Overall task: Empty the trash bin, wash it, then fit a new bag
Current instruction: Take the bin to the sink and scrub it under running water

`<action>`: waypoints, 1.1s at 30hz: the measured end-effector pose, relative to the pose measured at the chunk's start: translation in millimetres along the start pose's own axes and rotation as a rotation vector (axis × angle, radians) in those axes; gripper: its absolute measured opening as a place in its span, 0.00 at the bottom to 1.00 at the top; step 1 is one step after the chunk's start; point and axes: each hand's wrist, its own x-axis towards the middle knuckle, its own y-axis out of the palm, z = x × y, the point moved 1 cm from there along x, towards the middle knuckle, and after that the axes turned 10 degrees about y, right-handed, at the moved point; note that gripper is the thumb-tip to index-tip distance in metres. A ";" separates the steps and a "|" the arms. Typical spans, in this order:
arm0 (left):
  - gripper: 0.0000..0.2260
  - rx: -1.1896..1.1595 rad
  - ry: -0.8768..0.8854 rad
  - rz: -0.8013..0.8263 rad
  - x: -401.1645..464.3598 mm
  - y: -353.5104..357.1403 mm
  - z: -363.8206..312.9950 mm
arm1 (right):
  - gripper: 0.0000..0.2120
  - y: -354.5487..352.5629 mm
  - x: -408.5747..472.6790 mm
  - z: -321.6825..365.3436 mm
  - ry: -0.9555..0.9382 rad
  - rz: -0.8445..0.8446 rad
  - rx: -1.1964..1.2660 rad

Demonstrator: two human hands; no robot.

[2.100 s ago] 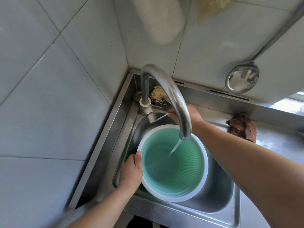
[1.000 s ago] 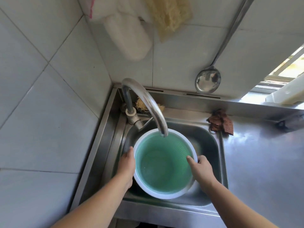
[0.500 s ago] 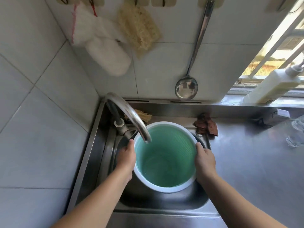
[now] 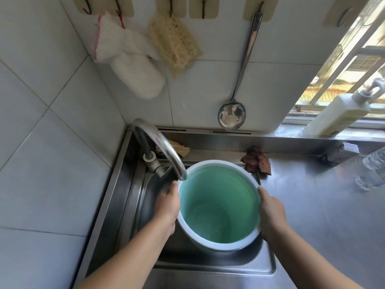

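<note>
Steel counter point(image 4: 312, 215) across lower right, cut off at 3 and 6 o'clock edges. Sink point(image 4: 133, 205) set into it at centre-left; basin floor mostly hidden beneath the bin, drain not visible. Tiled wall point(image 4: 52, 142) filling 9 to 12 o'clock.

Trash bin point(image 4: 218, 205) held upright over the sink, dead centre: round, white outer shell and rim, pale green ribbed liner inside. Shallow water at the bottom, hard to make out. Outer wall below the rim largely out of sight.

Left hand point(image 4: 167, 207) clasping the bin's side at 9 o'clock, thumb tip at the rim, fingers wrapped round and hidden behind the shell. Right hand point(image 4: 270, 213) clasping the side at 3 o'clock, fingers likewise hidden below the rim. Both forearms cut off at the bottom edge.

Faucet point(image 4: 160, 147) arching from 10 o'clock, spout tip just over the bin's rim; no stream discernible.

Soap bottle point(image 4: 337, 115) on the sill at 2 o'clock. White cloth point(image 4: 129, 65) and loofah point(image 4: 175, 44) hanging at 11 to 12 o'clock. Ladle point(image 4: 231, 117) hanging at 12 o'clock. Brown rag point(image 4: 257, 160) at 1 o'clock of the bin. Clear bottle point(image 4: 373, 172) cut off at 3 o'clock.
</note>
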 end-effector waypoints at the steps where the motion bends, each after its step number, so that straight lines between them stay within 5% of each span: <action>1: 0.21 -0.007 -0.006 0.003 0.3 -0.9 -0.4 | 0.21 1.7 0.6 3.3 0.005 0.017 0.017; 9: 0.20 -0.044 -0.035 -0.101 -5.4 -35.8 12.5 | 0.20 26.6 -17.7 -8.3 0.087 0.167 0.033; 18: 0.19 -0.059 -0.053 -0.052 -23.8 -1.9 8.2 | 0.27 -8.6 -4.5 1.6 0.051 0.057 -0.015; 27: 0.19 -0.099 0.047 -0.130 -21.7 -36.0 3.9 | 0.19 20.8 -18.8 -2.7 -0.003 0.207 0.013; 33: 0.19 -0.094 -0.011 -0.077 -30.7 -9.0 17.3 | 0.27 -3.1 -5.3 -5.6 -0.024 0.131 0.022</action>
